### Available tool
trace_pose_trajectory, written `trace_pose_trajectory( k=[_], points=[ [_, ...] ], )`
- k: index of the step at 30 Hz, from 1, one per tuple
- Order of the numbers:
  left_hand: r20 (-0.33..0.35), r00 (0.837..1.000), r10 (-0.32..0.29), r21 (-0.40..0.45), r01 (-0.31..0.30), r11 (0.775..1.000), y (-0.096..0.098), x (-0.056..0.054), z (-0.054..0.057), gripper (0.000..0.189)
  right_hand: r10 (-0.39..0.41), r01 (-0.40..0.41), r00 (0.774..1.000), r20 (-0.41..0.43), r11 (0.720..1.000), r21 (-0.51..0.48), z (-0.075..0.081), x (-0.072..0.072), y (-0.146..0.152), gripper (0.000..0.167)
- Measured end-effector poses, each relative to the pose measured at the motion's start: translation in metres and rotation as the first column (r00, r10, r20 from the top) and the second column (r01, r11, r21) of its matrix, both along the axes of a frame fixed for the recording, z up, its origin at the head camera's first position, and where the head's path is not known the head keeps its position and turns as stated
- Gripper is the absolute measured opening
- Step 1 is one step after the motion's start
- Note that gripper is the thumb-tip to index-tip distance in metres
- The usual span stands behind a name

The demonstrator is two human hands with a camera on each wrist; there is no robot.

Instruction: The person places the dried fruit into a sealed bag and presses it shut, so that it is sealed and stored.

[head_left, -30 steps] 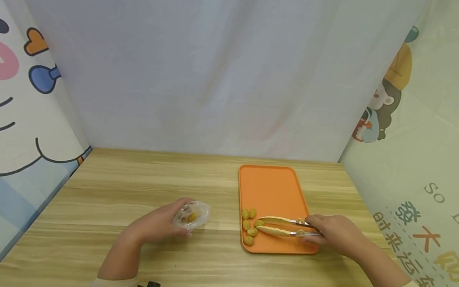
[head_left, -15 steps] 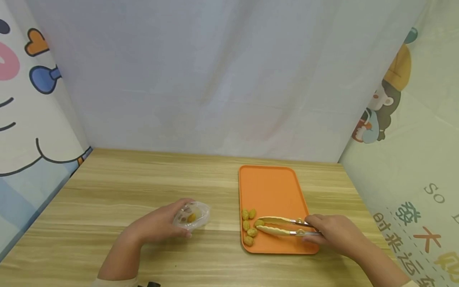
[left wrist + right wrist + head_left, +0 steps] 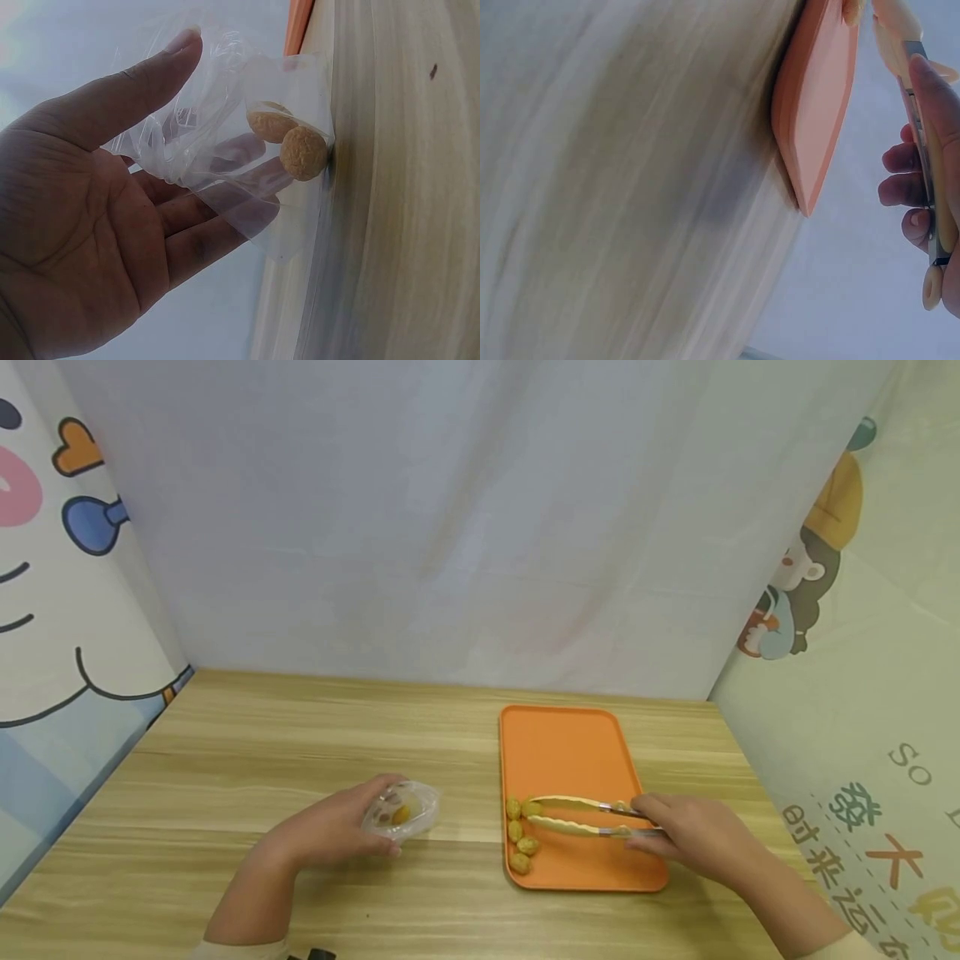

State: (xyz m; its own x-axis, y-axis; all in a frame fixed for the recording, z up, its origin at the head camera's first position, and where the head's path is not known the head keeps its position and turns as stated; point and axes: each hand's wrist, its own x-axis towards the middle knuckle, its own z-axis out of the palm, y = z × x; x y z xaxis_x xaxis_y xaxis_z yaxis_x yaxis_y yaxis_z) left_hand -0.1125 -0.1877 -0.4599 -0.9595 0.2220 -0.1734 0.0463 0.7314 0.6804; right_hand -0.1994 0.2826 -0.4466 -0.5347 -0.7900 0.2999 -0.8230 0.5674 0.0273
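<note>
Fingers (image 3: 901, 190), right hand (image 3: 701, 835): curled round tongs (image 3: 573, 828)
Left fingers (image 3: 202, 244), half-curled, hold a bag (image 3: 225, 124), 2 lumps (image 3: 303, 154) beside their tips.

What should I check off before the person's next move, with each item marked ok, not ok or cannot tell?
1. Bag held by the left grip: ok.
2. Tongs held by the right grip: ok.
3. Tray resting on the table: ok.
4. Tongs pinching a nugget firmly: cannot tell; their tips are at it, but contact is unclear.
5. Tongs positioned over the bag: not ok; they are over the tray, apart from the bag.
6. Bag holding the nuggets already inside: ok; two show through the plastic.
</note>
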Motion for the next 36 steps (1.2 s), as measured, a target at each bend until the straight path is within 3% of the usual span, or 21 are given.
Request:
trace_pose_trajectory(
  k=[17,36],
  points=[
    [-0.015,1.0,-0.004,-0.003,0.004,1.0,-0.001,0.001,0.002,0.086,0.099,-0.101,0.992,-0.074,0.995,-0.019,0.012,-0.013,-0.029,0.036],
    [-0.002,1.0,-0.004,0.02,0.004,1.0,0.003,0.004,0.004,0.089,0.167,-0.174,0.979,-0.119,0.984,-0.046,0.016,-0.011,-0.079,0.038]
  ],
)
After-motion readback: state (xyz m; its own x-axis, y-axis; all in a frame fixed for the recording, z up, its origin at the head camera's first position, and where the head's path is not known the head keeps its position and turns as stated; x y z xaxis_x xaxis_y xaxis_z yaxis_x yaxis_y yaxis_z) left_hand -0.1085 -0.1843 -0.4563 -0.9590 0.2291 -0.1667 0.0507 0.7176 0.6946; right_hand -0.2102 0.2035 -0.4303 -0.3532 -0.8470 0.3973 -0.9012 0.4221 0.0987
